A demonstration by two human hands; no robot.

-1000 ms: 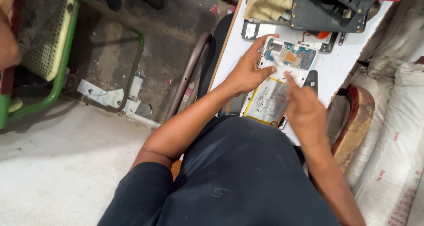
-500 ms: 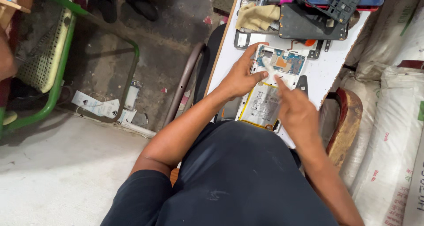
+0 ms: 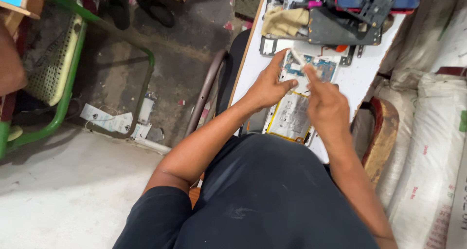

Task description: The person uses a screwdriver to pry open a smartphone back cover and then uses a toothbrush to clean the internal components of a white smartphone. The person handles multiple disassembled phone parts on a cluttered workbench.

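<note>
R hand [image 3: 327, 105] pinches a thin white strip [image 3: 297, 59] over the opened tablet [image 3: 297, 95], pulling it up off the blue board [image 3: 316, 69] at the tablet's far end. L hand [image 3: 269, 86] lies flat, pinning the tablet's left edge. Silver battery [image 3: 289, 115] sits at the tablet's near end. Risk: a hard yank could tear the strip or its connector. Beyond the tablet, dark frames [image 3: 340, 30] & a cloth [image 3: 284, 21] crowd the white table [image 3: 360, 81]; the tablet could slide into them.

Soft, even daylight fills the scene; shadows are faint, the white worktop [image 3: 360, 78] glares slightly, and edges blur mildly.
</note>
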